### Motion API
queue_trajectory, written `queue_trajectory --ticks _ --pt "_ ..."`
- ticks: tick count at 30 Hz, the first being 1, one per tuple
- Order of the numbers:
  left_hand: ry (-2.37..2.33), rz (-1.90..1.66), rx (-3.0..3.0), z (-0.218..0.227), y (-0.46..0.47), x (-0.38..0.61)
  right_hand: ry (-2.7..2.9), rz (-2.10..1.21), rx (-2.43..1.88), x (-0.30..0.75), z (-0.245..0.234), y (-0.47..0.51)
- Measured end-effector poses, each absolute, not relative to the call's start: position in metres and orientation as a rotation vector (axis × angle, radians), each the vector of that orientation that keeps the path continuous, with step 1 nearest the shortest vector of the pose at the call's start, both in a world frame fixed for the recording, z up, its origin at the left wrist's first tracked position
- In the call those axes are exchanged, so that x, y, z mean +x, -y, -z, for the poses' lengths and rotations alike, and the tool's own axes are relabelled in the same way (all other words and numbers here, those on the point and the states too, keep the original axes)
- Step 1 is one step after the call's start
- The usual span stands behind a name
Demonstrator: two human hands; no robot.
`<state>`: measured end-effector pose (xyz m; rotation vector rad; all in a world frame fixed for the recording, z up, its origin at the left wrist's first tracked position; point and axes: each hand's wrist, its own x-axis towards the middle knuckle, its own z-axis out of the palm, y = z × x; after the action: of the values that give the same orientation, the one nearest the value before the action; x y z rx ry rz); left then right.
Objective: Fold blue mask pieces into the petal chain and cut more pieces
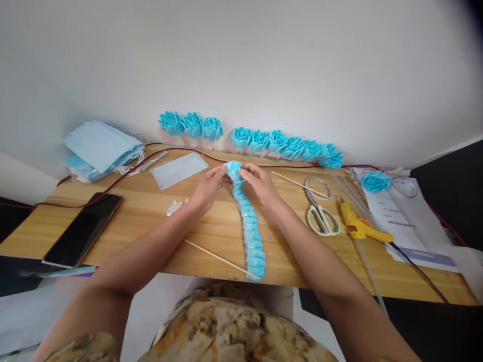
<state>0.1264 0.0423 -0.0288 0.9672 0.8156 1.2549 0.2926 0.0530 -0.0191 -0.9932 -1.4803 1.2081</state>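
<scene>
Both hands meet over the middle of the wooden table (211, 229). My left hand (208, 187) and my right hand (260, 183) pinch the far end of a long blue folded strip (251, 236) made of overlapping pleats. The strip trails toward me, down to the table's front edge. A thin wooden stick (221, 259) lies across the table beside the strip's near end. A second stick (298, 184) lies just right of my right hand.
Several finished blue flowers (249, 138) lean against the wall. A stack of blue face masks (100, 148) and one loose mask (179, 169) lie at back left, a phone (83, 229) at left. Scissors (320, 213), a yellow glue gun (360, 226) and papers (407, 216) lie right.
</scene>
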Motion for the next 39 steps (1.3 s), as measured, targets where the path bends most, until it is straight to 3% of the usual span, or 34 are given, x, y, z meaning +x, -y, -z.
queue_trajectory --ticks 18,39 --pt "-0.767 -1.199 0.972 0.027 -0.0402 0.1288 1.413 -1.037 -1.102 0.2919 0.0215 -0.0551" --pt "-0.834 -1.199 0.976 0.0314 -0.0433 0.1259 1.49 -1.057 -1.106 0.2929 0.0253 -0.056"
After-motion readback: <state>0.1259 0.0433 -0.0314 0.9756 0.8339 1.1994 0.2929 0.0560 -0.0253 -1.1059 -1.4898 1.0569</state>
